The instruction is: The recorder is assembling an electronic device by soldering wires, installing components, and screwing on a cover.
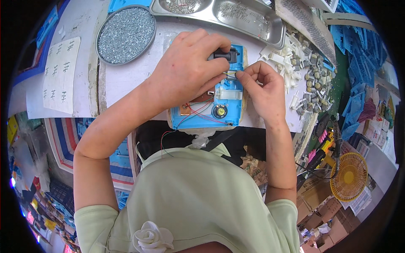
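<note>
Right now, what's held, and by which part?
Right hand: seemingly pinching a thin pale piece at its right end. Left hand: fingers by the black part in the blue housing; grip can't be told.

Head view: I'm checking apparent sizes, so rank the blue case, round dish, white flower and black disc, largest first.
1. Blue case, partly hidden
2. Round dish
3. White flower
4. Black disc
</note>
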`<state>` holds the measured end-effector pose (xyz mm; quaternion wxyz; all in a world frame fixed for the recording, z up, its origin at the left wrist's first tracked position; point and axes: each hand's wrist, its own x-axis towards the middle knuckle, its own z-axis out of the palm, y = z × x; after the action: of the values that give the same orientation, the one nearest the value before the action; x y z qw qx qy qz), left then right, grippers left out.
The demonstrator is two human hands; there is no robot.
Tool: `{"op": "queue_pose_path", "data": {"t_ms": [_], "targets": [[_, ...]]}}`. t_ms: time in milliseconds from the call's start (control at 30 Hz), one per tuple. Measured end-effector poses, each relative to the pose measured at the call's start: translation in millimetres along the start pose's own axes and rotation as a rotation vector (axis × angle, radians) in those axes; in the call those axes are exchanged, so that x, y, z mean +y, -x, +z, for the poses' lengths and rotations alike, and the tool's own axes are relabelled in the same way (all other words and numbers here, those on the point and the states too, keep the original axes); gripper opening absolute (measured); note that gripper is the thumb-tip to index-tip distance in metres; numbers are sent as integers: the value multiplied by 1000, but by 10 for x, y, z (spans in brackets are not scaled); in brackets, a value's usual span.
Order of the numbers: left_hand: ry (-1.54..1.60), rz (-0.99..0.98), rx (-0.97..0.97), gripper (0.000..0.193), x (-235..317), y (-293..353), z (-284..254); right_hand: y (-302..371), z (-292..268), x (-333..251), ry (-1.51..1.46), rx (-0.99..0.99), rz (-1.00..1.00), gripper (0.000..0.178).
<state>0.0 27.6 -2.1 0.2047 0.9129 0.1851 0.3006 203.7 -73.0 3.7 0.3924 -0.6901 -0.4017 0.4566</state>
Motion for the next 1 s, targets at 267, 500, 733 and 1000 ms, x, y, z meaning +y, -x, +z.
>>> {"op": "queue_pose_path", "data": {"t_ms": [267,500,733,1000], "targets": [[-45,78,-2,25,-63,-107,32,33,153,182,241,156,-145,18],[-160,138,-95,23,-35,-222,50,-109,-473,-175,208,14,-191,16],[-191,255,-305,24,30,-417,-65,-1404,-4177,72,1322,976,440,42],[-177,247,-314,26,-61,-281,-93,-1205,-5286,1439,1185,1104,674,52]]}}
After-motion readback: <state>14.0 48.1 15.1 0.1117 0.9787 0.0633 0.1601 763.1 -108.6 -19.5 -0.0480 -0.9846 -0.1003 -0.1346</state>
